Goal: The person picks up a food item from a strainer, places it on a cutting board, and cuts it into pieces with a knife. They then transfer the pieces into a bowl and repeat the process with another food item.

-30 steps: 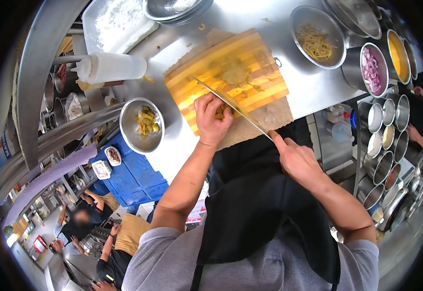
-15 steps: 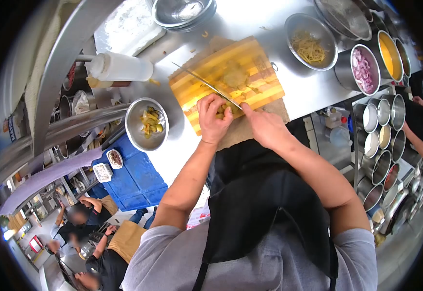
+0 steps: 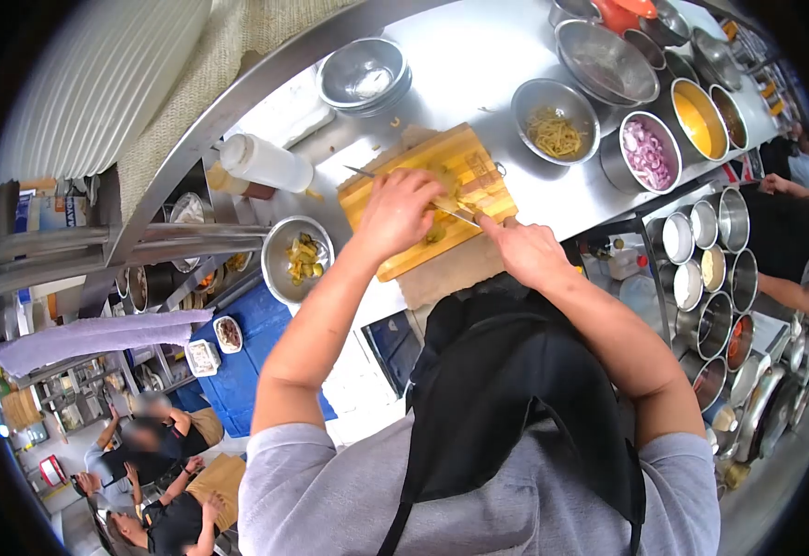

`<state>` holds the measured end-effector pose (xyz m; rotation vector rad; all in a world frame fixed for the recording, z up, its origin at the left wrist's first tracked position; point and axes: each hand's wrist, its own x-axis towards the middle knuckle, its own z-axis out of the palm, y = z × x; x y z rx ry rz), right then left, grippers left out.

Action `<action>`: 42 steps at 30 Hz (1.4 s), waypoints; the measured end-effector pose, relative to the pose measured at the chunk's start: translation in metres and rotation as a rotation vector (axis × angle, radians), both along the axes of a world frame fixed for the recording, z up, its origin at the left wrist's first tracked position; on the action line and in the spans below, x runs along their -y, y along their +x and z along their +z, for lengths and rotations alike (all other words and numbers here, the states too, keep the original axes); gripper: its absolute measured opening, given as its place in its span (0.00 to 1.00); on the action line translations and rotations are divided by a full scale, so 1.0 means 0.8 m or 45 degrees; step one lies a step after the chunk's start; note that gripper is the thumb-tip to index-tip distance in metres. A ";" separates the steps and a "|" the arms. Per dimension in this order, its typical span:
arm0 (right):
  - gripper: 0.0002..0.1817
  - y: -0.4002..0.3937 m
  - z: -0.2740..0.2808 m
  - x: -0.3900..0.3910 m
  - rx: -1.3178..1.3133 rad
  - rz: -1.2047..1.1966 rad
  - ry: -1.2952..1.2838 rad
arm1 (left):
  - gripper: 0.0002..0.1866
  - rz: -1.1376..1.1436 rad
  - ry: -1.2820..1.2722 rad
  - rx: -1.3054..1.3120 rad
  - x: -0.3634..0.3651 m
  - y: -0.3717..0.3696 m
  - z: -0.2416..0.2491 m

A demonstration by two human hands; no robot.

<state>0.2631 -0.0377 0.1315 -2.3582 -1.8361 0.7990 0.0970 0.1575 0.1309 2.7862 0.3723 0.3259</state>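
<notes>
My right hand (image 3: 527,252) is closed round the handle of a kitchen knife (image 3: 465,218), whose blade lies slantwise across a striped wooden cutting board (image 3: 391,262). My left hand (image 3: 397,215) is over the middle of the blade, with fingers and thumb bent together around it. What they pinch there is hidden. Yellow-green chopped pieces, like pickle (image 3: 436,234), lie on the board beside my left fingers and along the blade. The knife's tip pokes out on the far left of my hand. Beneath the board is a brown cloth or paper (image 3: 446,280).
Left of the board stands a metal bowl (image 3: 272,261) of similar pieces, with a squeeze bottle (image 3: 265,164) behind it. To the right are a bowl of pale strips (image 3: 556,132), a pot of sliced red onion (image 3: 646,153) and a pot of orange liquid (image 3: 698,120). Other people work lower left and right.
My left hand has gone from holding pieces beside the blade to lying over the blade. My right hand still grips the knife. The whole view has shifted somewhat.
</notes>
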 end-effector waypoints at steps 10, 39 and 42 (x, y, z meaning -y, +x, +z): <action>0.24 0.016 0.018 0.026 0.114 -0.009 0.148 | 0.09 -0.390 -0.214 -0.126 -0.023 0.045 0.007; 0.35 0.044 -0.019 0.039 0.126 -0.416 0.023 | 0.13 0.347 -0.249 -0.207 -0.040 0.082 -0.024; 0.33 0.043 -0.010 0.039 0.139 -0.392 0.055 | 0.11 -0.105 0.027 0.324 -0.006 0.091 -0.031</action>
